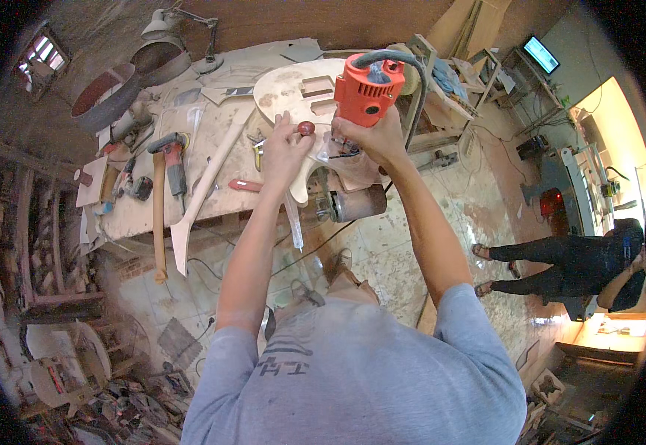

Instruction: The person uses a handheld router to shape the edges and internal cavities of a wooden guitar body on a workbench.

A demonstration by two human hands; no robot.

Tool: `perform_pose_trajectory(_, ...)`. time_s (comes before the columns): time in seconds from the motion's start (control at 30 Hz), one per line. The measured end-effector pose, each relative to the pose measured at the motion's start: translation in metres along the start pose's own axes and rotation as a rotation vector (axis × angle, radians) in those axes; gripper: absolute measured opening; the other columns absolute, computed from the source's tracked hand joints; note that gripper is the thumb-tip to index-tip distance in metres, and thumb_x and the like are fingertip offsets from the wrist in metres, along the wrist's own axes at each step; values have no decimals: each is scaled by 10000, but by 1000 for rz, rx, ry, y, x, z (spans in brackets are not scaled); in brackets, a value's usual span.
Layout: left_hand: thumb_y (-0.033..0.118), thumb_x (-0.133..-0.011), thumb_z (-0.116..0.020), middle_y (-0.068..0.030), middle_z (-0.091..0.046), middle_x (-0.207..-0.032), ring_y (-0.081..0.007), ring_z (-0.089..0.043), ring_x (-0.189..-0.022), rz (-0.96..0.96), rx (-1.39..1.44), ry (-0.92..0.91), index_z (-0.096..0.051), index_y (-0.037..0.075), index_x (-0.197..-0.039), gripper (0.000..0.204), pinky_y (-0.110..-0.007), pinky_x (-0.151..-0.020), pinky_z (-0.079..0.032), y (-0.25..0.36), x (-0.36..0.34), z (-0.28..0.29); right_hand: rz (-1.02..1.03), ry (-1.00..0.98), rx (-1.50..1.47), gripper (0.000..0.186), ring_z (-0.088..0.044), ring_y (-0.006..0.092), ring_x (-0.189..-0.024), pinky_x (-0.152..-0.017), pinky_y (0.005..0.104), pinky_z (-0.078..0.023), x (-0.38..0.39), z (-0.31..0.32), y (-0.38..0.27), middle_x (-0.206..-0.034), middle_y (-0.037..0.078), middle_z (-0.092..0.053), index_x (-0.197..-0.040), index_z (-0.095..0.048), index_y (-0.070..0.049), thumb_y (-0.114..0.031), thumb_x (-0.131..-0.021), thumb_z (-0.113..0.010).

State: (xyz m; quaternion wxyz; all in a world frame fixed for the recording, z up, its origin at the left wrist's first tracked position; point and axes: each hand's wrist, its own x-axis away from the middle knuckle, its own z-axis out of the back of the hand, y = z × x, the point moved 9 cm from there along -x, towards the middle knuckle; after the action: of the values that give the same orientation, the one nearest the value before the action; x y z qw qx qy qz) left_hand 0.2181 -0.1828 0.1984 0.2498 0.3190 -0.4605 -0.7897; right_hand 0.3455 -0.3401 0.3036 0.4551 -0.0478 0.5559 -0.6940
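Note:
An orange-red router point(371, 89) with a thick dark cord stands on a pale wooden guitar body point(282, 85) that has rectangular cut-outs. Its dark red side knob point(306, 128) shows between the thumb and fingers of my left hand point(287, 148), whose fingertips reach toward the wood. My right hand point(375, 139) is closed around the router's lower part; its fingers are partly hidden by the machine. A clear plate or sheet point(328, 150) lies at the router's base. The cutting bit is hidden.
Left on the bench lie a wooden guitar neck point(211, 174), an angle grinder point(175, 167), a cordless drill point(141, 187) and a red-handled cutter point(245, 185). A motor-like cylinder point(358, 203) sits by the bench's near edge. Another person point(575, 259) stands at the right.

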Motion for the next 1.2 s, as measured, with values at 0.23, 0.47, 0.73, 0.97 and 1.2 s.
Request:
perform_pose_trajectory(0.23,272,-899,-781,-270,-434,-1621,-339,-350,-1570,5,34,27,-733,21,-1286,464,-401,-1261,-311,-5,-1,2,0,29,-211,355,-715,132,-835,-769,318,-577,-2,-6,-10,-920,33,-765,-1035,-740,-35,-217,-775,-899)
perform_pose_trajectory(0.47,215,-894,-769,-255,-454,-1608,-330,-399,-1541,15,48,10,-711,-14,-1300,470,-395,-1234,-359,-19,-4,6,5,18,-106,432,-714,139,-839,-772,329,-575,-2,-16,-7,-940,42,-766,-1050,-743,-41,-307,-753,-909)
perform_pose_trajectory(0.73,219,-866,-775,-244,-504,-1572,-359,-438,-1514,7,104,20,-768,-12,-1143,361,-410,-1209,-398,-23,-2,7,28,38,-32,509,-717,161,-874,-785,350,-575,1,-14,-17,-974,64,-767,-1075,-739,-40,-363,-723,-916)
perform_pose_trajectory(0.97,180,-882,-762,-232,-456,-1619,-341,-414,-1532,-21,63,-25,-736,-30,-1219,398,-405,-1234,-363,-13,7,6,-25,11,-101,456,-707,137,-865,-795,324,-581,13,-9,-7,-983,51,-758,-1092,-728,-36,-276,-749,-912)
perform_pose_trajectory(1.2,214,-868,-797,-221,-434,-1640,-340,-410,-1536,-223,-32,-88,-762,115,-1281,427,-416,-1256,-313,34,8,8,18,127,-200,550,-724,155,-901,-805,336,-592,21,32,-29,-1047,50,-754,-1203,-699,-38,-238,-735,-908)
